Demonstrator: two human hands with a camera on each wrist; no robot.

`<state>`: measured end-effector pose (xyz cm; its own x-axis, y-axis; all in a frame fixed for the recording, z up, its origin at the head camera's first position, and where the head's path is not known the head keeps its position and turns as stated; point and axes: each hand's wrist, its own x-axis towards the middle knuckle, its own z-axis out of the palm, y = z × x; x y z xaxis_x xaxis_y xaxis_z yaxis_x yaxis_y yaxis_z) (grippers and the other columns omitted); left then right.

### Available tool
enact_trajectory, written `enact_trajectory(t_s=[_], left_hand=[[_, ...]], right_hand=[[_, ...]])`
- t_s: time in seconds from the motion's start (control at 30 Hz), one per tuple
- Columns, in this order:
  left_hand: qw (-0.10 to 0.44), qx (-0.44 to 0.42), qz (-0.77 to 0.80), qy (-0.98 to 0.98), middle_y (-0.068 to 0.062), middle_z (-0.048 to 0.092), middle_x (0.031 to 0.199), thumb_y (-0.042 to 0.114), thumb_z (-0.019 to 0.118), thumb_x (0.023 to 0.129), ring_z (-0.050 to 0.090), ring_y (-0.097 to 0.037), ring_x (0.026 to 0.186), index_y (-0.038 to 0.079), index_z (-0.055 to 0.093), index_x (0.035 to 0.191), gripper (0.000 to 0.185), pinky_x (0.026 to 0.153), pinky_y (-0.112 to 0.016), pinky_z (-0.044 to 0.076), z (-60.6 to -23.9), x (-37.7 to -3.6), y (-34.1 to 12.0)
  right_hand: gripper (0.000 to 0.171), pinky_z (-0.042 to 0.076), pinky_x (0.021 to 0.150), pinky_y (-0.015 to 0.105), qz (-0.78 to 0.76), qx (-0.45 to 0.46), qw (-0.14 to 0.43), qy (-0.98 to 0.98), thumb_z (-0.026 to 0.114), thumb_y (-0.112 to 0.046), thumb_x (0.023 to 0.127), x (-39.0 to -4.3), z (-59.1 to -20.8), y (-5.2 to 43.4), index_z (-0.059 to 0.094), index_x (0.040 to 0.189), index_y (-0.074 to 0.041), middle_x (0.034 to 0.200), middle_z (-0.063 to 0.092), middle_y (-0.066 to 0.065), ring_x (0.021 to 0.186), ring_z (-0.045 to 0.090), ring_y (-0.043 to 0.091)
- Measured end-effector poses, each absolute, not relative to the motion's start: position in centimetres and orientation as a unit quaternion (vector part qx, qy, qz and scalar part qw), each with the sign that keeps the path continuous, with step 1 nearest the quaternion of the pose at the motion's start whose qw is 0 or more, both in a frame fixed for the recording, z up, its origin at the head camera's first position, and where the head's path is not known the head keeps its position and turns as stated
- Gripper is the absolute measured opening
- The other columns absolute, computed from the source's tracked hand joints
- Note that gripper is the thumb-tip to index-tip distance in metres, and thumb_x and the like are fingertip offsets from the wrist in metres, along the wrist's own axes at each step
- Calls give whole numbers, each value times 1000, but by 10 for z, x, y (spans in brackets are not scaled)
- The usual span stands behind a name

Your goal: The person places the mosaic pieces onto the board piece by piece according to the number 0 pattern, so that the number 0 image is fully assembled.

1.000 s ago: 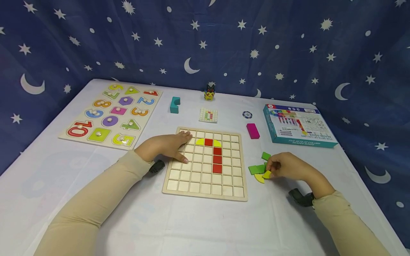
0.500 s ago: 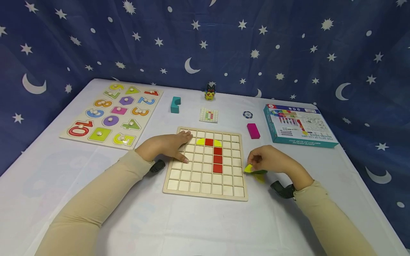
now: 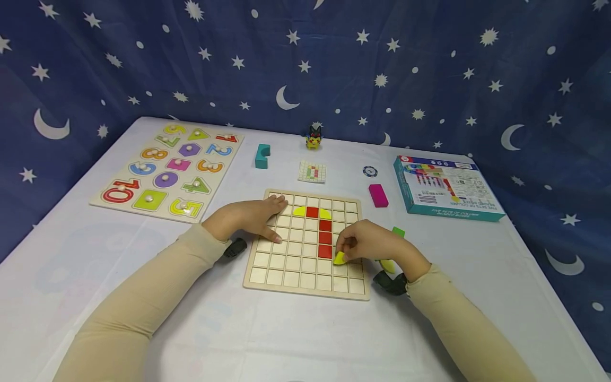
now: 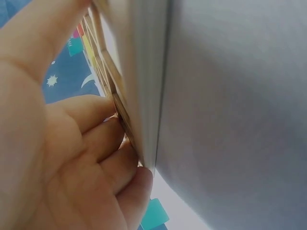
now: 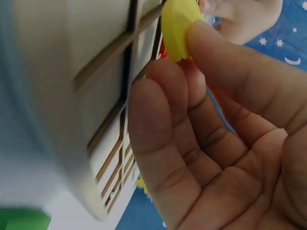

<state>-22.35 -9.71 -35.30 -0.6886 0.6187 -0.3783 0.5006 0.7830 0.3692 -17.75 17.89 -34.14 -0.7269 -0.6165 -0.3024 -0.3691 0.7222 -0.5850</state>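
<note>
A wooden grid board (image 3: 286,278) lies mid-table with a red column (image 3: 324,232) and two yellow pieces (image 3: 299,211) beside a red square on its second row. My right hand (image 3: 367,244) pinches a yellow curved piece (image 3: 340,258) (image 5: 178,26) over the board, just right of the lowest red square. My left hand (image 3: 248,217) rests flat on the board's upper left part, fingers spread; the left wrist view shows its fingers (image 4: 91,139) against the board's edge (image 4: 127,120). Green pieces (image 3: 398,232) and a yellow one (image 3: 387,265) lie right of the board, partly hidden by my right wrist.
A number puzzle board (image 3: 167,170) lies at the far left. Behind the grid board are a teal block (image 3: 261,156), a small pattern card (image 3: 312,172), a toy figure (image 3: 313,137), a round token (image 3: 369,171) and a magenta block (image 3: 377,195). A teal box (image 3: 444,188) lies at the right.
My right hand picked a yellow curved piece from the pile at the right and carried it left onto the board. The left hand has stayed put.
</note>
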Motion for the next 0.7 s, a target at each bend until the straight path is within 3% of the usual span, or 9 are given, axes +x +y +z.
enact_trajectory(t_s=[0.7], left_hand=[[249,306,115,912,-18,6,154,42,68,79,5,-33,142,-1,14,146,97,115,-45,12,-353,-224,-97]], right_hand=[[12,42,58,21,-245,-292,255,889,69,0,75,-171,-347,146,68,80,-11,68,58,-5,64,49,8]])
